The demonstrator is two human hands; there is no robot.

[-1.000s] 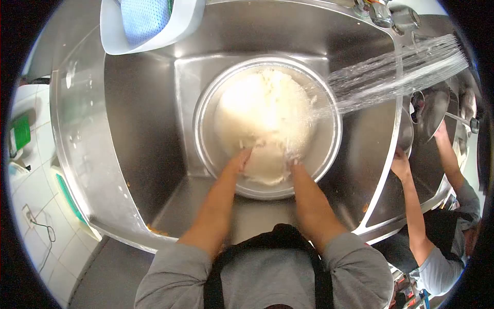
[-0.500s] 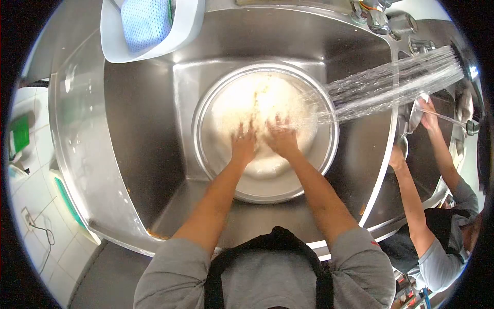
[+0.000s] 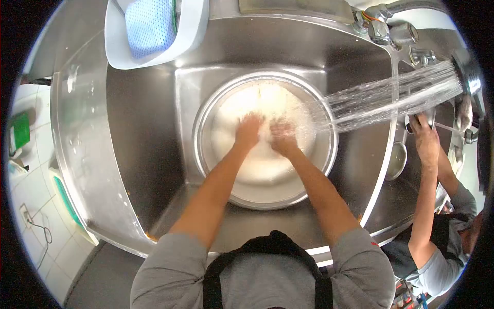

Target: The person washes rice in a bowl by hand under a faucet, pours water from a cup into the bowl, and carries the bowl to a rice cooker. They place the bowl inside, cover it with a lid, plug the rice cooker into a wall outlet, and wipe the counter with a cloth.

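Note:
A round metal bowl [image 3: 199, 149] stands in the steel sink, with whitish grains and cloudy water [image 3: 262, 167] inside. Both of my hands are in the bowl, at the middle of the pale contents. My left hand [image 3: 249, 131] is blurred, and its fingers point up and to the right. Beside it, my right hand [image 3: 283, 136] has its fingers turned toward the left hand; they are smeared by motion and splashing water. A spray of water [image 3: 391, 92] from a shower head [image 3: 465, 72] at the right lands in the bowl near my right hand.
A white tub [image 3: 116, 44] with a blue mesh cloth [image 3: 150, 28] sits at the sink's upper left corner. Faucet fittings [image 3: 381, 31] are at the upper right. At the right basin, a co-worker's hands [image 3: 426, 141] hold a metal item near a ladle [image 3: 396, 160].
My left hand has moved slightly up and right, and my right hand's fingers have turned left. The co-worker's nearer hand has risen from the ladle to the other hand.

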